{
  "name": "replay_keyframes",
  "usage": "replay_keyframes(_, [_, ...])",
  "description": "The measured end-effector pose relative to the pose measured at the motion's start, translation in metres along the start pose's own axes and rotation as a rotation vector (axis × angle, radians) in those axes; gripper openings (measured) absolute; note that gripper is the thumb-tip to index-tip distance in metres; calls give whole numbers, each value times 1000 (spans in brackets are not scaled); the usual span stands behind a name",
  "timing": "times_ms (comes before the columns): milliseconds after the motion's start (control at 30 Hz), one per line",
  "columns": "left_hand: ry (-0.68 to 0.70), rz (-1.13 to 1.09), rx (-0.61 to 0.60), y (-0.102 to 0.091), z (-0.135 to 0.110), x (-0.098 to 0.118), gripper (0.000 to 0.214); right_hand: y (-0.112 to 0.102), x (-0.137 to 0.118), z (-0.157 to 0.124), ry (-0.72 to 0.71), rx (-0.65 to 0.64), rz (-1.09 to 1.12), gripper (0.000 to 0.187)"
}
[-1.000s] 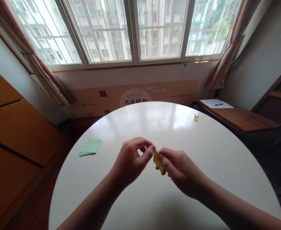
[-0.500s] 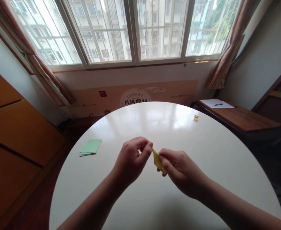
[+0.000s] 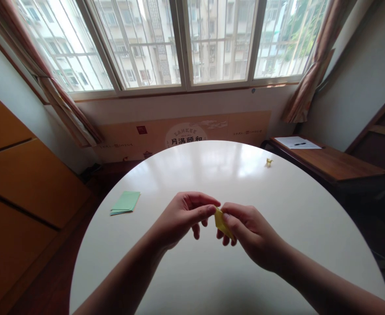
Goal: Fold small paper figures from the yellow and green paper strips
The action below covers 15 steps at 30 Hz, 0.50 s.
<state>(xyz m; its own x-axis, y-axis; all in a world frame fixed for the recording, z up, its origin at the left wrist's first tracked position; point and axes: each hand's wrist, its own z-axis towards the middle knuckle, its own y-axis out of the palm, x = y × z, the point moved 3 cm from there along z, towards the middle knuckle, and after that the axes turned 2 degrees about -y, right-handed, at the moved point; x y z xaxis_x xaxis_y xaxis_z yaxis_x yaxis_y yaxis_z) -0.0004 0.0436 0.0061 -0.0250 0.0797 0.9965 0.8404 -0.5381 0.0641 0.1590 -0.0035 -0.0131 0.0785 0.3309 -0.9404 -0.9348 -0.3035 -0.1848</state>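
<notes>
Above the round white table (image 3: pixel 278 227) both my hands meet at a small folded piece of yellow paper (image 3: pixel 220 220). My right hand (image 3: pixel 245 234) pinches the paper between thumb and fingers. My left hand (image 3: pixel 182 216) pinches its upper left corner with thumb and forefinger, the other fingers loosely curled below. Much of the paper is hidden by my fingers.
A stack of green paper sheets (image 3: pixel 125 202) lies at the table's left edge. A tiny yellow folded figure (image 3: pixel 269 162) stands far right on the table. A wooden side desk (image 3: pixel 330 159) with a sheet and pen (image 3: pixel 296 142) is beyond, below the window.
My left hand has loosened from a tight curl, its fingers now stretched toward the paper's corner. The yellow paper has shifted slightly lower and right with both hands.
</notes>
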Motion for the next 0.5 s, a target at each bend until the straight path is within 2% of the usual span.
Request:
replay_keyframes(167, [16,111,96,1,-1,3,15,-3,2,0,5,56,-92,24])
replay_keyframes(267, [90,190,224,2,-3,6,16,-4,5,1,10,132,-17,17])
replay_keyframes(367, [156,203,332,5,-6,8,18,-4,9,1,7,206,57,29])
replay_keyframes(500, [192,133,385,11,-8,6,19,-3,12,2,-14,269,135,30])
